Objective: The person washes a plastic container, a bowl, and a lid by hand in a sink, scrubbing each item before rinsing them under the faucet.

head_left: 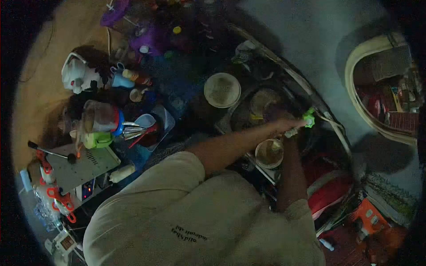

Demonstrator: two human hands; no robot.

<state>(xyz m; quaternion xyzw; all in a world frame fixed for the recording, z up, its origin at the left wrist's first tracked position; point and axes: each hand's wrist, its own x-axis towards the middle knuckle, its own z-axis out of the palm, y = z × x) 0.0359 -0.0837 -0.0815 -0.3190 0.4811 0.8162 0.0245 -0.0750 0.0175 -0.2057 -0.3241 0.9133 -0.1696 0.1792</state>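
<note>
My left hand (289, 126) reaches in from the left, its fingers closed at a small bright green object (309, 119). Just below it, my right hand (290, 135) comes up from the bottom, close to or touching the left one. Something pale shows between the hands, too dim to name. The right fingers are mostly hidden in shadow. Beside the right forearm sits a round container (269, 154) with a pale rim. Farther up is a dim round vessel (265, 102).
A round pale-rimmed container (222, 90) stands up left of the hands. An oval mirror (350, 84) is at the right. To the left are a tub of utensils (95, 119), a white kettle (75, 73) and a grey box (82, 162). Red fabric (330, 190) lies lower right.
</note>
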